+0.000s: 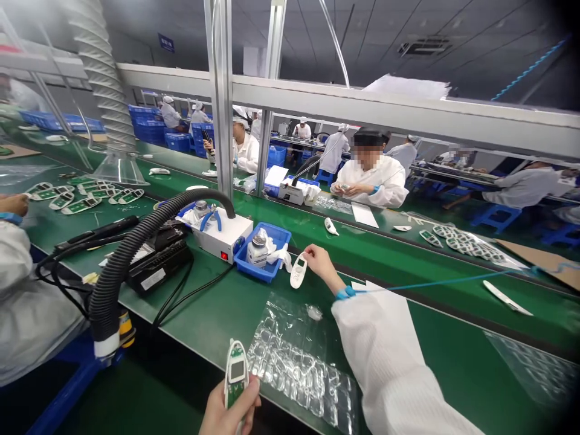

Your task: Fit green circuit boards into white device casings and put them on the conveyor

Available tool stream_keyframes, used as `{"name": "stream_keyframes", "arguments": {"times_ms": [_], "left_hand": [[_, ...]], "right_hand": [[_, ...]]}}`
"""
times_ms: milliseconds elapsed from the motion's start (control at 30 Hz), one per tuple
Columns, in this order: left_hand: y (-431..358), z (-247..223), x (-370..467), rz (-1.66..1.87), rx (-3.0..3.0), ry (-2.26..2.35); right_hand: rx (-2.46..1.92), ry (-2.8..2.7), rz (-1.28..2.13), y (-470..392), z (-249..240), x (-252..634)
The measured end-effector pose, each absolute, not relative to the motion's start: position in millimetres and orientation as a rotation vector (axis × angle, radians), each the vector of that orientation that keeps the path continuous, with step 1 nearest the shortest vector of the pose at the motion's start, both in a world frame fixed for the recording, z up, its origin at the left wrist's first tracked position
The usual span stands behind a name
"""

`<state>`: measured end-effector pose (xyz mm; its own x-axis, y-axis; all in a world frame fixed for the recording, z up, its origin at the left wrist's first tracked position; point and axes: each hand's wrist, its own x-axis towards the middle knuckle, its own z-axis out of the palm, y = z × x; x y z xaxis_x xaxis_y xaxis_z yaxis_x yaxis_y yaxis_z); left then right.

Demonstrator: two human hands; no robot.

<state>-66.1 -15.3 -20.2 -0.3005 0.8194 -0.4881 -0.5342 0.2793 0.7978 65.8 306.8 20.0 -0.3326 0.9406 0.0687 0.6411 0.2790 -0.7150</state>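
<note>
My left hand [233, 402] is closed round a white oval housing with a green circuit board and small dark screen [236, 370], held upright at the table's front edge. My right hand [317, 263] reaches forward and pinches the upper end of a white oval shell with cut-outs [298, 273], just right of a blue tray [258, 273]. In that tray stand a metal-topped bottle [258, 249] and white tissue. Between my hands lies a clear plastic blister sheet [303, 374], with a small clear piece [314, 312] by its upper part.
A black hose [113, 266] arches from a white box [222, 235] at left. A green conveyor [385, 248] crosses behind, carrying white parts. Circuit-board housings [86, 196] lie at far left, beside a co-worker's sleeve [22, 302]. Another person [374, 178] sits opposite.
</note>
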Motion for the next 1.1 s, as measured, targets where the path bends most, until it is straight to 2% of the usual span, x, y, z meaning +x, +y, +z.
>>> {"name": "stream_keyframes", "arguments": {"times_ms": [233,300,433,567,733,900,967,1100], "left_hand": [[-13.8,-18.0,-56.3,1.384,0.403,1.387],[-17.2,-17.9,-52.8,1.398,0.435,1.454],[-27.3,-19.2,-55.4,1.426,0.468,1.581],[-35.1,-17.1,-63.9,1.440,0.469,1.666],[-39.3,-13.6,-71.3,1.414,0.467,1.703],[-42.0,-9.4,-75.1,1.412,0.469,1.710],[-43.1,-6.8,-75.4,1.407,0.471,1.713],[-44.2,-1.9,-73.3,1.402,0.479,1.720]], "right_hand": [[-1.079,-2.144,1.232,147.2,20.4,65.6],[-1.037,-2.169,1.241,124.7,14.1,60.9],[-1.154,-2.196,0.932,127.9,-2.9,51.5],[-1.281,-2.130,0.766,135.0,-19.8,40.7],[-1.310,-2.038,0.703,121.6,-28.4,31.4],[-1.173,-1.954,0.677,104.5,-9.3,31.7],[-1.137,-1.915,0.747,94.2,4.4,32.4],[-1.053,-1.874,1.209,72.1,22.4,32.8]]}}
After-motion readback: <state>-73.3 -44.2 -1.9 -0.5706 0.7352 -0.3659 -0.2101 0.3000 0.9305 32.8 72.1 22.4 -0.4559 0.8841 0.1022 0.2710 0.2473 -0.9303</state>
